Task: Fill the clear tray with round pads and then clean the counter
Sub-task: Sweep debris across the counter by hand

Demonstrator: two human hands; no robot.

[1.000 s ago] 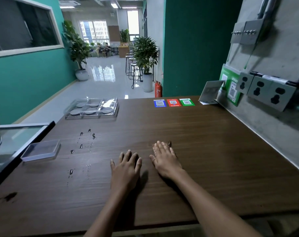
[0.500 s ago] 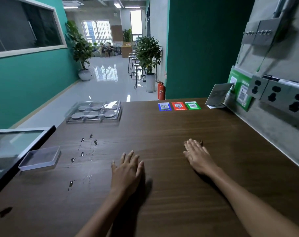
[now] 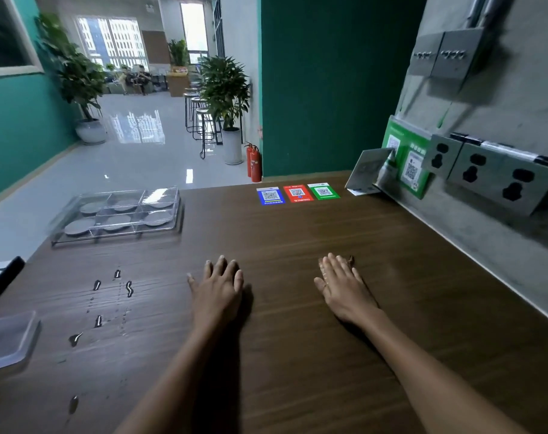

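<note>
A clear compartment tray (image 3: 172,225) stands at the far left of the brown counter (image 3: 297,239), with a grey round pad (image 3: 78,228) in each of its several cells. My left hand (image 3: 218,288) lies flat on the counter's middle, fingers spread, holding nothing. My right hand (image 3: 341,285) lies flat a little to the right, also with nothing in it. Both hands are well apart from the tray. Several small water drops (image 3: 98,321) dot the wood left of my left hand.
A shallow clear lid (image 3: 6,339) rests at the counter's left edge. Blue, red and green QR stickers (image 3: 297,193) lie at the far edge. A grey wall with sockets (image 3: 498,180) and a leaning card (image 3: 365,170) bounds the right side.
My right hand has slid to the right, away from the left hand. The left hand has stayed almost in place. The view has shifted slightly.
</note>
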